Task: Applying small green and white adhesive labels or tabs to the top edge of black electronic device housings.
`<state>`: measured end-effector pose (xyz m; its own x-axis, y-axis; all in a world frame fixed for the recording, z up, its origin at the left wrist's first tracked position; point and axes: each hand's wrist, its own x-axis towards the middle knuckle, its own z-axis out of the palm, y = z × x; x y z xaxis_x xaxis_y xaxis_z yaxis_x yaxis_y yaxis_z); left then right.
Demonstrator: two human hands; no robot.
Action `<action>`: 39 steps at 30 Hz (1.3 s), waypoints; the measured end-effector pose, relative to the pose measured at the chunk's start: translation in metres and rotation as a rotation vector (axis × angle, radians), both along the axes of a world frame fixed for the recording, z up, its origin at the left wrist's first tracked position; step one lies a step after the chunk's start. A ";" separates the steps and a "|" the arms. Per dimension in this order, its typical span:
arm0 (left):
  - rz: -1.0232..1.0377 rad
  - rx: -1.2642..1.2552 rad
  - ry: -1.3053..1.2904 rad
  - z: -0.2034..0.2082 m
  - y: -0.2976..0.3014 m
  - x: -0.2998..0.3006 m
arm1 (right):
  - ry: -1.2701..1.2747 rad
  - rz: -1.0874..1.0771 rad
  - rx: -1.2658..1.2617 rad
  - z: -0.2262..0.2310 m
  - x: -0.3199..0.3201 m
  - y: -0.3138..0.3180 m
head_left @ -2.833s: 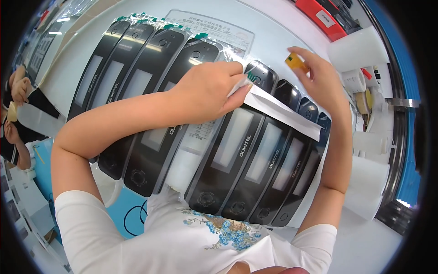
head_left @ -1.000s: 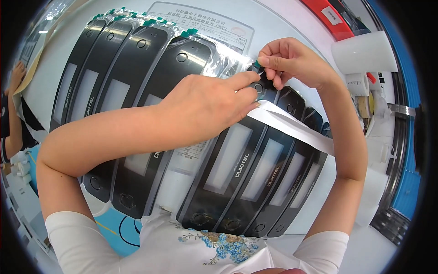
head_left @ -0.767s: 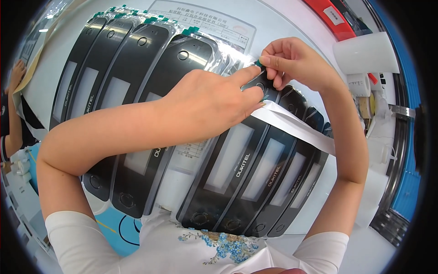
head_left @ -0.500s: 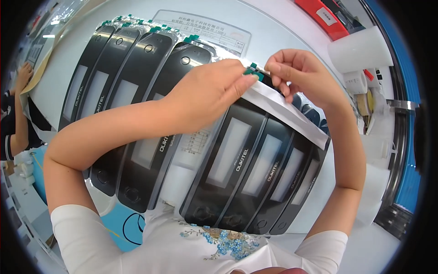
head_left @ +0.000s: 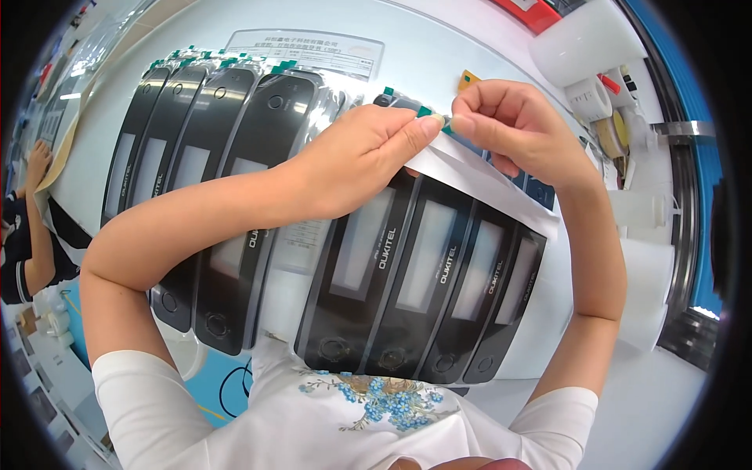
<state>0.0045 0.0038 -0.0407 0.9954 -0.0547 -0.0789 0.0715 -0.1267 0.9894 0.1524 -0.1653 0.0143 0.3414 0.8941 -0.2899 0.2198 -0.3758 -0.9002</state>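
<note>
In front of me lies a row of black phone-shaped film panels [head_left: 415,325] with pale rectangular windows. A white paper strip [head_left: 486,184] runs across their upper part. At the far end of these panels my left hand [head_left: 352,153] is closed in a pinch, thumb and forefinger on a small green tab [head_left: 424,111]. My right hand [head_left: 521,129] pinches just beside it, its thumb and forefinger tips nearly meeting the left thumb. What the right fingertips hold is too small to make out. My left forearm crosses a second row of similar panels [head_left: 274,129], also green-tabbed.
A printed sheet [head_left: 305,48] lies at the far side of the white table. To the right stand white rolls [head_left: 587,43], tape rolls [head_left: 611,133] and a red bin [head_left: 529,11]. Another person's arm [head_left: 35,168] shows at the far left.
My right fingertips have come in closer to the left thumb at the green tab. The panels sit slightly further left in the view. An orange-yellow piece now shows behind my right hand.
</note>
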 end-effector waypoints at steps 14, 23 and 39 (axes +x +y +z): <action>0.041 0.623 -0.497 -0.014 -0.014 0.015 | -0.010 0.017 0.040 -0.004 0.030 -0.024; -0.050 0.969 -0.491 -0.029 -0.021 0.018 | -0.042 -0.116 -0.147 -0.030 0.042 -0.007; -0.062 1.026 -0.612 -0.040 -0.021 0.018 | 0.013 0.054 -0.323 -0.042 0.063 0.016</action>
<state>0.0229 -0.0170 -0.0807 0.8809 -0.2923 0.3723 -0.4102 -0.8638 0.2924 0.2156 -0.1496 -0.0277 0.2906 0.7716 -0.5658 0.2364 -0.6309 -0.7390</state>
